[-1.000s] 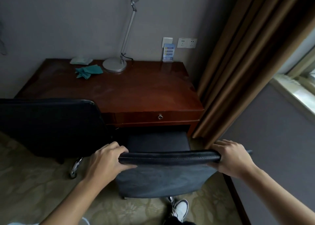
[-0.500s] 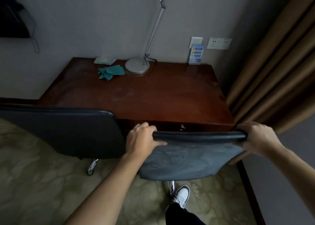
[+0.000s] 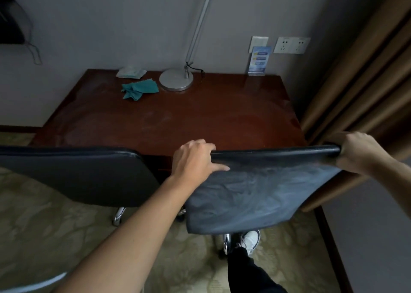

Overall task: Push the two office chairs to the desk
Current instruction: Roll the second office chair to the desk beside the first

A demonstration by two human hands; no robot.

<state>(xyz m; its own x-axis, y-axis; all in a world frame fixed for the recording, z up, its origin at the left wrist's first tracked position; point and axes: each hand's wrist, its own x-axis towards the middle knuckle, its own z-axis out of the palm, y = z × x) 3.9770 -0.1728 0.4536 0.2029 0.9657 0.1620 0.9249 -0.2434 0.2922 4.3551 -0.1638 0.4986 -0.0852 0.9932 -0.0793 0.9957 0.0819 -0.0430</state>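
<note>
Hands grip rt chair (image 3: 255, 188) backrest top: left hand (image 3: 193, 159) and right hand (image 3: 358, 151) wrapped at its ends, rail crosswise btwn fingers; desk (image 3: 178, 119) just beyond; left chair (image 3: 75, 175) alongside

Ahead of my grip and a little left, a silver desk lamp with a round flat base (image 3: 176, 82) stands near the wall, its thin arm rising out of view. Just left of that base lies a crumpled teal cloth (image 3: 139, 89), and beyond it a pale folded packet (image 3: 131, 72). Further right, a small blue printed card (image 3: 259, 59) stands upright below a white wall socket (image 3: 291, 45). Brown pleated curtains (image 3: 360, 79) hang to my right. Under me is patterned olive carpet (image 3: 55, 221).
</note>
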